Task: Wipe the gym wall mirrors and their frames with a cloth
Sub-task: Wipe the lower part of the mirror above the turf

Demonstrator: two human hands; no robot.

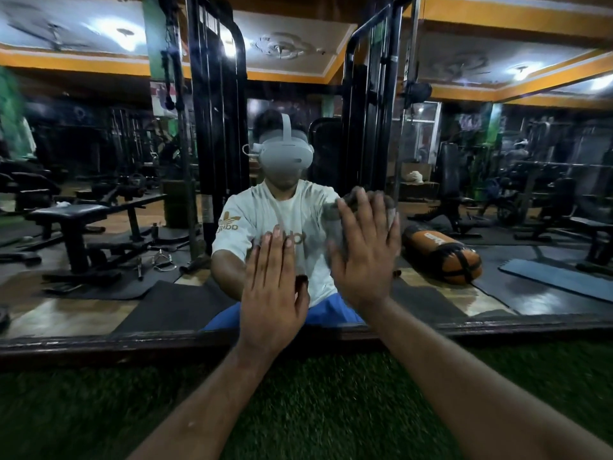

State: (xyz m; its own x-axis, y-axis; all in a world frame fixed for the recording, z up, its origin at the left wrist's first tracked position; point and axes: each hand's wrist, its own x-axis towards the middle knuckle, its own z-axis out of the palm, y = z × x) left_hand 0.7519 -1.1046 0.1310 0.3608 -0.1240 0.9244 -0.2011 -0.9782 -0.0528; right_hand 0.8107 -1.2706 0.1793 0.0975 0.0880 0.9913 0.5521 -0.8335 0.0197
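A large wall mirror (99, 167) fills the view, with its dark wooden lower frame (99, 345) running along the floor. My left hand (272, 293) lies flat on the glass, fingers straight and pointing up. My right hand (365, 257) presses a grey cloth (335, 220) against the mirror with straight, spread fingers; the cloth shows around the fingertips and beside the thumb and is blurred. Both forearms reach forward from the bottom of the view.
Green artificial turf (298, 410) covers the floor in front of the mirror. The glass reflects a seated person, black benches (69, 220), a cable machine, an orange punching bag (441, 250) and mats.
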